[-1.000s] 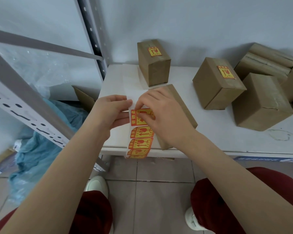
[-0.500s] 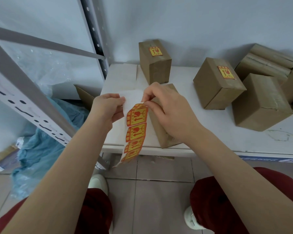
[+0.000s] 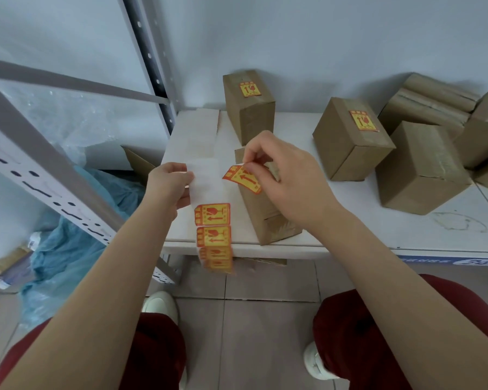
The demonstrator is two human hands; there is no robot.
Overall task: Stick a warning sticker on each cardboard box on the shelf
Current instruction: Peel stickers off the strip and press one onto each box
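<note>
The yellow-and-red warning sticker [image 3: 241, 178] hangs free of its liner, pinched at its upper edge by the fingertips of the right hand [image 3: 288, 178]. The left hand [image 3: 171, 182], just beside it, pinches the white backing strip [image 3: 206, 178], whose remaining stickers [image 3: 213, 226] dangle past the front edge of the white shelf board [image 3: 364, 215]. Peeling looks done; placing is in hand. Directly under the right hand lies a brown cardboard box [image 3: 262, 220], bare on its visible faces, so the next move calls for laying the sticker flat on its top without letting it curl. Beyond the hand stands a tall labelled box [image 3: 250, 108]; to the hand's right, a second labelled box [image 3: 350, 139] and a bare box [image 3: 417, 170] leave open board between. The near box reaches that front edge, so press straight down.
</note>
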